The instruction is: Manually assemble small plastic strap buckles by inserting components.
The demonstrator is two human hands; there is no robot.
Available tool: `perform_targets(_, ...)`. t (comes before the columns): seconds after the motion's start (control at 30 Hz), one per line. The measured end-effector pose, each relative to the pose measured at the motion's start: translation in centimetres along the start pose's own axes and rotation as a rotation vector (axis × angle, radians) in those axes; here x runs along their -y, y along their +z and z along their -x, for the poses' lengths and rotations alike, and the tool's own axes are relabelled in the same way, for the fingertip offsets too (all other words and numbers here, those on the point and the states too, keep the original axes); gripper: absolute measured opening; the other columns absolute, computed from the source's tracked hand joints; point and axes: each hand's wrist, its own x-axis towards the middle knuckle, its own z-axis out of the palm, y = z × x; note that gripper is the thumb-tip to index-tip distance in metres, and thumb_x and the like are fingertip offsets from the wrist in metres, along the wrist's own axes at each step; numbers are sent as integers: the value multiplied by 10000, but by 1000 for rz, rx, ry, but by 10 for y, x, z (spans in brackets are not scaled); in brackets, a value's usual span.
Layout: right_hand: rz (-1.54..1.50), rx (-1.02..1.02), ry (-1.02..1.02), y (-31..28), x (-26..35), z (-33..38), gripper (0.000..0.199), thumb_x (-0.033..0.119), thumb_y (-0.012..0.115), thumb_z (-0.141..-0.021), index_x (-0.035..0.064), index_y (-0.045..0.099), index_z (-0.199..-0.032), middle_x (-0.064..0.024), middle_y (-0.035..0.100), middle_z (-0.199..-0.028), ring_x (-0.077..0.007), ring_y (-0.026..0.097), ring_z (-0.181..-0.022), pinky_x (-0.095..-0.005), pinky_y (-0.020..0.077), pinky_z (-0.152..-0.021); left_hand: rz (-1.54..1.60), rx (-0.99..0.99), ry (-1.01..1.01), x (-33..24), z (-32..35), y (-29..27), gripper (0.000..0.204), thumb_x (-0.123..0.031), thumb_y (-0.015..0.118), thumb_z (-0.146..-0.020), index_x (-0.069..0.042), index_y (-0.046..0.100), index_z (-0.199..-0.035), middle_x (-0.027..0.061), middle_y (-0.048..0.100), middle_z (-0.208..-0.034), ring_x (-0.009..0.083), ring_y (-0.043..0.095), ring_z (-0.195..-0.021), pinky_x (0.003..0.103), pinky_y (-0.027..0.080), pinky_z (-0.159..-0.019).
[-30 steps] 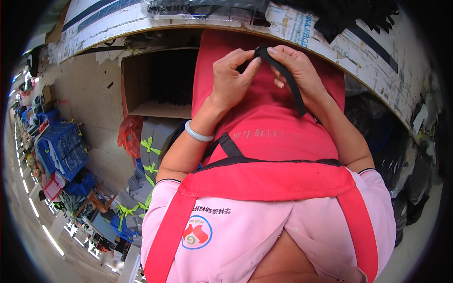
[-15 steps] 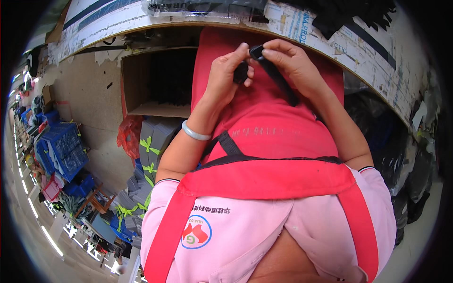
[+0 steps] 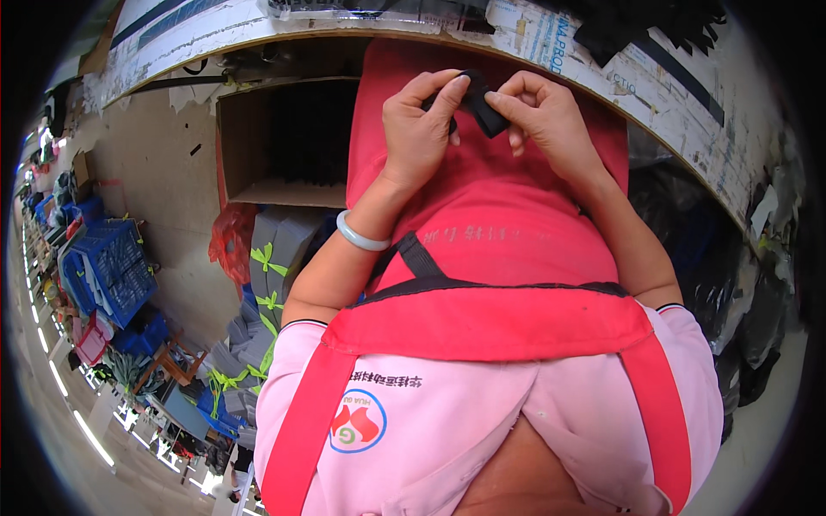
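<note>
A black strap (image 3: pixel 487 116), looped or folded, is held above the red apron (image 3: pixel 490 181) on my lap. My left hand (image 3: pixel 422 120), with a pale bangle (image 3: pixel 360 233) on its wrist, pinches the strap's upper left part between thumb and fingers. More black material shows behind those fingers, partly hidden. On the other side, my right hand (image 3: pixel 538 119) has thumb and forefinger closed on the strap's right edge. Whether the strap has a buckle or other fitting cannot be made out.
Ahead of me is a worktable edge (image 3: pixel 387 33) with black pieces (image 3: pixel 641 30) at its right. An open cardboard box (image 3: pixel 288 193) with dark contents stands left of my lap. Grey bundles tied with green strips (image 3: pixel 268 258), a red bag (image 3: pixel 232 245) and blue crates (image 3: pixel 116 267) lie further left.
The long strap end that hung toward my lap is now drawn up and folded between my hands. My left fingers have shifted their hold, and the right hand has turned slightly downward.
</note>
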Motion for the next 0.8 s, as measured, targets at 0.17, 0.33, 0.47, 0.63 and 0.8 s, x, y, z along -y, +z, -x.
perform_targets(0.17,-159,17,60,3,-8,-7,168,172,643,-910,9,602,-901,-33,615,-734,-60,571,-548,-197,496,-481,-39,23,117,6,2,1,176,-66,666,-882,-9,683,-1047,-2,613,-822,48,529,-546,181,400,-441)
perform_targets(0.33,-271,-16,-121,7,-5,-5,228,213,622,-930,11,607,-1037,-49,614,-858,-68,605,-665,-206,528,-547,47,77,94,7,2,-8,179,2,670,-851,-9,697,-1028,6,600,-888,44,530,-589,173,413,-470)
perform_targets(0.47,-209,206,127,-15,-9,-14,252,258,617,-931,21,632,-1019,-16,609,-796,-55,588,-650,-182,503,-537,-59,168,178,11,4,-16,169,18,690,-817,-32,730,-974,19,589,-901,57,550,-659,178,432,-509)
perform_targets(0.63,-55,165,53,-13,-11,-13,250,271,673,-890,30,665,-955,1,616,-767,-43,561,-636,-187,461,-530,-157,224,240,9,7,-16,190,31,702,-800,-66,738,-959,19,561,-962,58,547,-653,184,428,-513)
perform_targets(0.8,12,70,-33,-12,-11,-12,236,256,676,-888,32,667,-959,-6,638,-805,-57,568,-663,-208,466,-592,-129,220,182,0,12,-13,167,31,704,-798,-51,734,-941,25,538,-1026,42,540,-627,185,422,-499)
